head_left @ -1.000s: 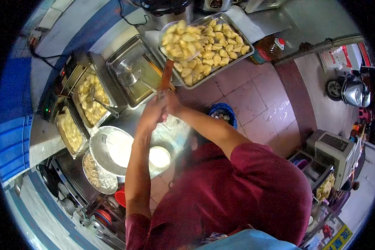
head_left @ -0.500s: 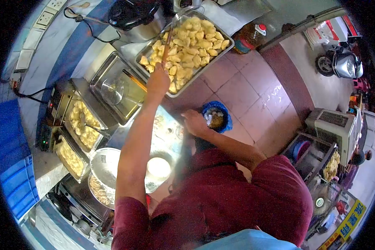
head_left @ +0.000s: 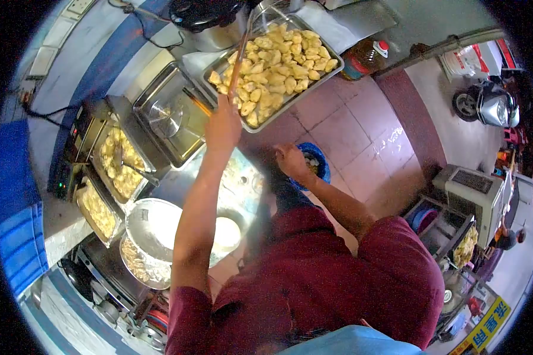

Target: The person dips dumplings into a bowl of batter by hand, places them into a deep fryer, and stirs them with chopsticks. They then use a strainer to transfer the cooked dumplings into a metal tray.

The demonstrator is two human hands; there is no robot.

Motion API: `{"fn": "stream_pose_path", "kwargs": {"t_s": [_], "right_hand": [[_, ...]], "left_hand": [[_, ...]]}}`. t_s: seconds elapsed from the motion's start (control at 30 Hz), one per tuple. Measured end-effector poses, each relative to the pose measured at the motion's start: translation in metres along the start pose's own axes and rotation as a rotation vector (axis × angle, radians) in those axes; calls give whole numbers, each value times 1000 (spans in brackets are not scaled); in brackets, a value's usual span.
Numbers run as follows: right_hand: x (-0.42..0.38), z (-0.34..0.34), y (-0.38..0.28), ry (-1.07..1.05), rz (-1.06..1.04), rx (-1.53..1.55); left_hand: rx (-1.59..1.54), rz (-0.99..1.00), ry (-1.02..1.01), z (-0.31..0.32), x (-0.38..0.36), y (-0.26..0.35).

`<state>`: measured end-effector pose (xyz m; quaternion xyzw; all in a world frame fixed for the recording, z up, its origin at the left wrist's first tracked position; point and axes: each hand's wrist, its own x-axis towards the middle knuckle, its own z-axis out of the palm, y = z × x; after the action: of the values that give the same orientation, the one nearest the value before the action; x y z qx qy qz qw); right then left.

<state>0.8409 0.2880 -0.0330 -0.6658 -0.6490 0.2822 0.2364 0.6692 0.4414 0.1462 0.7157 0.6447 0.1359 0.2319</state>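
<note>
My left hand [head_left: 224,127] is closed around the handle of a long wooden-handled tool [head_left: 238,65]. Its shaft crosses the left side of a metal tray [head_left: 305,102], and its far end reaches the tray's back corner. Yellowish battered pieces [head_left: 278,62] cover much of that tray. My right hand [head_left: 294,163] hangs with curled fingers and nothing visible in them. It overlaps a blue-lined bin [head_left: 324,168] on the floor in this view. Left of my left wrist, thin sticks [head_left: 198,102] lean over the rim of a second metal tray [head_left: 145,109] with oily liquid in it.
Two fryer baskets of pale food [head_left: 121,163] stand at the left. Nearer me are a large metal bowl [head_left: 154,228] and a white round container [head_left: 226,234]. A red-capped bottle [head_left: 364,58] stands beyond the tray. Shelving [head_left: 438,219] stands at the right.
The pieces in the tray look more spread out, with gaps between them. My right hand has moved a little right and up, further over the bin. The view has shifted slightly.
</note>
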Motion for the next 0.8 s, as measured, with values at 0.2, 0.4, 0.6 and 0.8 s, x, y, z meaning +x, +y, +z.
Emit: {"fn": "stream_pose_path", "kwargs": {"t_s": [0.2,0.4,0.6,0.8], "right_hand": [[28,8,-21,-18,39,76],[65,43,-92,-131,-110,330],[100,98,-242,-211,-446,193],[111,152,-365,-555,-569,-317]], "left_hand": [[-478,-255,-28,-5,-105,-44],[-1058,-707,149,-59,-225,-77],[-1217,-853,545,-97,-308,-96],[-1361,-921,764,-94,-360,-113]]}}
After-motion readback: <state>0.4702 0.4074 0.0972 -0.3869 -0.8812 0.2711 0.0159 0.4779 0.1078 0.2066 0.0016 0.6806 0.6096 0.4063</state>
